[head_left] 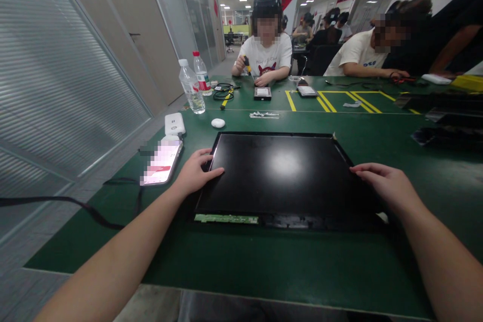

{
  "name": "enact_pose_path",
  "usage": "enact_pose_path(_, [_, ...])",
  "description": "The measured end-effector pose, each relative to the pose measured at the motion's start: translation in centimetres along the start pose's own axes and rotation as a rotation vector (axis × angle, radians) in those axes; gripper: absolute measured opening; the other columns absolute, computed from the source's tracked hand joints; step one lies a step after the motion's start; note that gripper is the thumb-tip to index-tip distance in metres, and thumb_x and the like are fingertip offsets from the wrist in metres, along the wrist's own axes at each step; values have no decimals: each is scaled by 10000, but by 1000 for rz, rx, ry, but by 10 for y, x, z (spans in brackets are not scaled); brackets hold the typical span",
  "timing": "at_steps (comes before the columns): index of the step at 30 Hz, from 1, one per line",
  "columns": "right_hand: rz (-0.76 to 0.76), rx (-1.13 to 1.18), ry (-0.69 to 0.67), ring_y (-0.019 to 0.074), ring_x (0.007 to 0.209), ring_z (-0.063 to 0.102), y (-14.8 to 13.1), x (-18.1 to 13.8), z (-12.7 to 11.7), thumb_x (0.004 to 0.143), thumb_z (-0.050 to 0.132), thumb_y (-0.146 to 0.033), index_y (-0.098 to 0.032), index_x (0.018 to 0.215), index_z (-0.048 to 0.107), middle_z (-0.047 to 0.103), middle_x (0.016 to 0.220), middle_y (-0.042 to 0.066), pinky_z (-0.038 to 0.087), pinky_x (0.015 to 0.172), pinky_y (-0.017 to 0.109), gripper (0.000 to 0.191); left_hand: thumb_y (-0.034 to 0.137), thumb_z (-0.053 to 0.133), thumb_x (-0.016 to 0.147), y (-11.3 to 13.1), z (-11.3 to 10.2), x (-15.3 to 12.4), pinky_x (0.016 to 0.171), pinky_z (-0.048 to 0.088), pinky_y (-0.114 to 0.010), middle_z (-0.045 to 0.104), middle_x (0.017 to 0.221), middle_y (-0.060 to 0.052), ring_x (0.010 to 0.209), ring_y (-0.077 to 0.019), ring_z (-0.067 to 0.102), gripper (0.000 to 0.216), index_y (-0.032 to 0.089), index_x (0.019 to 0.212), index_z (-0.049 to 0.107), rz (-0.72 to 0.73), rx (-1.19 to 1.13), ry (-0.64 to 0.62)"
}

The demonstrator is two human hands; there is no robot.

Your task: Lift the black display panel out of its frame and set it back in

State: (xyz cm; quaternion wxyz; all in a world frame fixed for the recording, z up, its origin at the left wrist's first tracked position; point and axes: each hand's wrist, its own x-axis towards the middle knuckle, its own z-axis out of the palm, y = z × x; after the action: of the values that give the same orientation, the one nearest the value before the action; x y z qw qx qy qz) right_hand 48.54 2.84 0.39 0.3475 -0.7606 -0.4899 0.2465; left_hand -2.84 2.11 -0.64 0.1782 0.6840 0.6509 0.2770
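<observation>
A black LCD screen panel (pixel 260 181) lies face up on the green table, a glare spot on its glossy surface. Along its near edge runs a narrow green circuit board (pixel 226 219). My left hand (pixel 198 171) grips the panel's left edge, thumb on the top face and the other fingers around the side. At the right edge, my right hand (pixel 381 178) pinches the dark rim between thumb and fingers; some of its fingertips are hidden. A small pale piece (pixel 382 217) pokes out by the panel's near right corner.
Left of the panel are a lit phone (pixel 162 162), a white power bank (pixel 174 124) and a white earbud case (pixel 218 123). Two bottles (pixel 191 88) stand behind. Dark parts (pixel 449 131) lie at right. Across the table, a person (pixel 266 50) holds a screwdriver over a hard drive (pixel 262 93).
</observation>
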Motion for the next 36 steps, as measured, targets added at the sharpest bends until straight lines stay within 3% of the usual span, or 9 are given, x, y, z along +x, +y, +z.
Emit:
enact_pose_path(18, [26, -61, -28, 297, 855, 689, 1, 0, -1, 623, 697, -503, -247, 883, 848, 815, 926, 77, 438, 720, 391, 395, 736, 786, 707, 3, -1, 1, 1149, 533, -544, 612, 1499, -171, 1308, -413, 649, 674, 186, 1096, 807, -31, -10, 2])
enact_pose_path(28, [-25, -110, 0, 312, 887, 691, -3, -2, -1, 634, 680, -489, -244, 854, 850, 823, 923, 85, 434, 734, 402, 371, 737, 777, 712, 1, 1, 2, 1166, 512, -563, 604, 1491, -185, 1367, -423, 609, 673, 183, 1095, 785, -9, -5, 3])
enact_pose_path(36, [-28, -119, -3, 331, 998, 687, -3, -2, -2, 630, 675, -493, -258, 856, 849, 825, 995, 81, 436, 824, 421, 369, 709, 765, 746, 1, 1, 2, 1191, 484, -560, 581, 1512, -199, 1400, -421, 582, 658, 172, 1127, 768, 3, 3, -10])
